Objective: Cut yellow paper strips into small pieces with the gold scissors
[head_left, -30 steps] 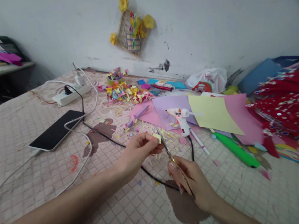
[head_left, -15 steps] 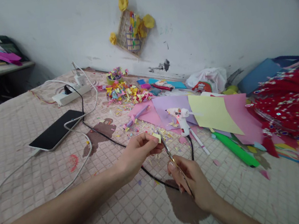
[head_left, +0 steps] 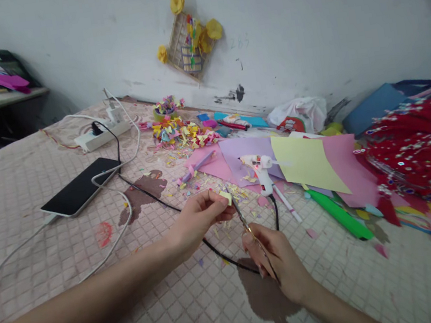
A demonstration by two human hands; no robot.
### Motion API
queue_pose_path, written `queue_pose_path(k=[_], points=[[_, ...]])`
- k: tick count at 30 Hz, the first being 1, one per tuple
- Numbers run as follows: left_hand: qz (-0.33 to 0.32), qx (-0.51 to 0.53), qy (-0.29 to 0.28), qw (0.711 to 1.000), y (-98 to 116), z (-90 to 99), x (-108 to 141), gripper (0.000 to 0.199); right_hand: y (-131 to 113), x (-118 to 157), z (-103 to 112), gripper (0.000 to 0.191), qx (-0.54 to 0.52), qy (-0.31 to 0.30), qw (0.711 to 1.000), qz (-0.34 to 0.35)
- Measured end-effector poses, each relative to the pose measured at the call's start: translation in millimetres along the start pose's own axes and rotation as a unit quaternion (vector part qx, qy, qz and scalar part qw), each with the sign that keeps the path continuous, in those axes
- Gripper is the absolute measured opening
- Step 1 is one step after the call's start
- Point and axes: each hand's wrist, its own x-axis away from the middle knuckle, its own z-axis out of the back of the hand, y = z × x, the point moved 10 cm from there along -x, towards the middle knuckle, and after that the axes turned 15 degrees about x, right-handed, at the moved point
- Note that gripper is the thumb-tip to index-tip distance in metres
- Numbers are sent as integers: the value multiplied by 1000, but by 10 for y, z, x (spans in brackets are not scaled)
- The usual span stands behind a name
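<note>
Between the thumb and fingers of my left hand [head_left: 204, 211] is a small piece of pale yellow paper [head_left: 226, 197]. My right hand [head_left: 275, 258] is closed around a pair of scissors [head_left: 246, 224], whose blades point up and away from me. The blade tips are right beside the paper's right edge; whether they touch it I cannot tell. Small paper scraps [head_left: 226, 230] lie on the cloth beneath and beyond both hands. Just past the scissors a white glue gun [head_left: 263, 178] rests on coloured sheets.
A black cable [head_left: 230, 262] passes under my left hand. To the left lie a tablet-like device [head_left: 78, 190], a white cable and a power strip [head_left: 102, 138]. Yellow paper [head_left: 309, 163], a green roll [head_left: 339, 216] and red beaded material [head_left: 420, 152] are on the right; a scrap heap [head_left: 184, 131] sits behind.
Almost nothing differs. The left hand with the paper and the right hand with the scissors keep nearly the same places; the view has shifted very slightly.
</note>
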Motion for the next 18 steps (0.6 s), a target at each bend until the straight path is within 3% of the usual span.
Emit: queue_pose_path(k=[18], points=[[32, -72, -76, 994, 119, -98, -38, 20, 51, 2, 68, 43, -10, -19, 1000, -21]])
